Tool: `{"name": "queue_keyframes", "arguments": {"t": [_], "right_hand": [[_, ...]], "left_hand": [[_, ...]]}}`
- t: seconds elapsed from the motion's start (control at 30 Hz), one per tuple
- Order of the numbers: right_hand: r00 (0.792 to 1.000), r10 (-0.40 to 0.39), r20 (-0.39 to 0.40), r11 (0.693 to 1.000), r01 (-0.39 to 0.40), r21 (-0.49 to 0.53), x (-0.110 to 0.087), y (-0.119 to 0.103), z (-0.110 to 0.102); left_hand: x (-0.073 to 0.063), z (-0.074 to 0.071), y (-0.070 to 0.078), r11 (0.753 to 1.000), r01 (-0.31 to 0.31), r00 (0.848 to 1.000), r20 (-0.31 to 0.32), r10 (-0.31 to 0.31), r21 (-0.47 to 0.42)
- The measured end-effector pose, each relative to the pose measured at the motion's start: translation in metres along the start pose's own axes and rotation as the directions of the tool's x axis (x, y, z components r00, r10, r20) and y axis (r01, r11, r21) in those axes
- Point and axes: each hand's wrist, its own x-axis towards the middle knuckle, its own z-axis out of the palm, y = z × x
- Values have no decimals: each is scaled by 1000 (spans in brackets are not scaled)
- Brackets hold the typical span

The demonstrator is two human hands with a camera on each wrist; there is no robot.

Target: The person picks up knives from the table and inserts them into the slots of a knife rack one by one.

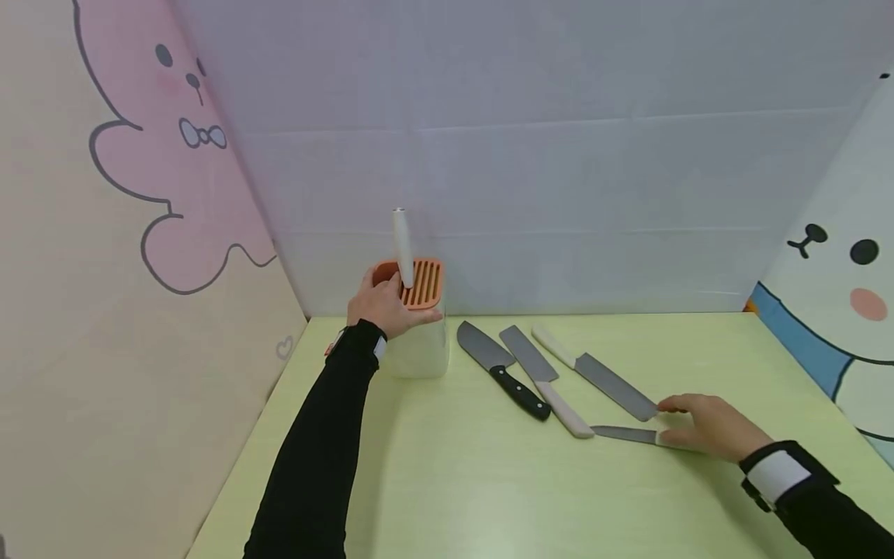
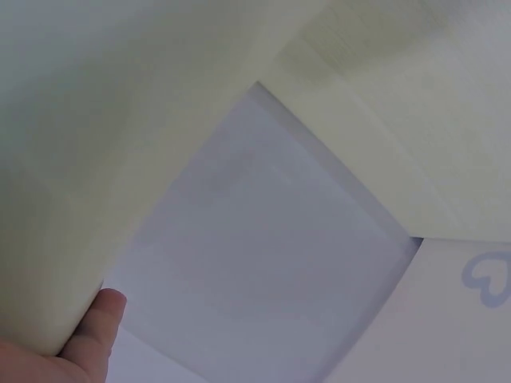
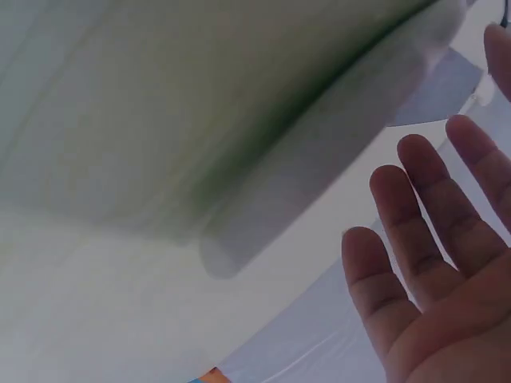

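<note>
My left hand (image 1: 386, 304) grips the top of a pale knife block (image 1: 419, 353) with a slotted orange lid (image 1: 427, 283). One white-handled knife (image 1: 403, 244) stands upright in it. In the left wrist view, fingers (image 2: 97, 335) lie against the block's pale side. My right hand (image 1: 712, 425) hovers over a small paring knife (image 1: 625, 434), partly hiding its handle. The right wrist view shows that white handle (image 3: 319, 152) beside relaxed, spread fingers (image 3: 427, 183), apart from it. Close to my right fingertips lies the blade of a white-handled cleaver-like knife (image 1: 615, 387).
Left of that knife lie a light-handled, square-tipped knife (image 1: 534, 357) and a black-handled knife (image 1: 520, 392), on a pale yellow-green table (image 1: 475, 497). A whitish wall (image 1: 531, 194) stands behind. Side panels with cartoon animals (image 1: 161, 155) flank the table.
</note>
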Motion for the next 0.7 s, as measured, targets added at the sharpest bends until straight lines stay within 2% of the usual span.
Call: {"name": "queue_keyframes", "arguments": {"t": [0.23, 0.43, 0.7], "right_hand": [[998, -52, -24, 998, 51, -38, -4, 16, 12], [995, -91, -30, 995, 90, -49, -4, 24, 13], [999, -30, -35, 999, 29, -31, -11, 29, 14]], "left_hand": [[-1, 1, -1, 1000, -1, 1000, -9, 1, 0], [-2, 1, -2, 1000, 0, 1000, -14, 0, -13], [0, 3, 2, 1000, 0, 1000, 7, 0, 0]]}}
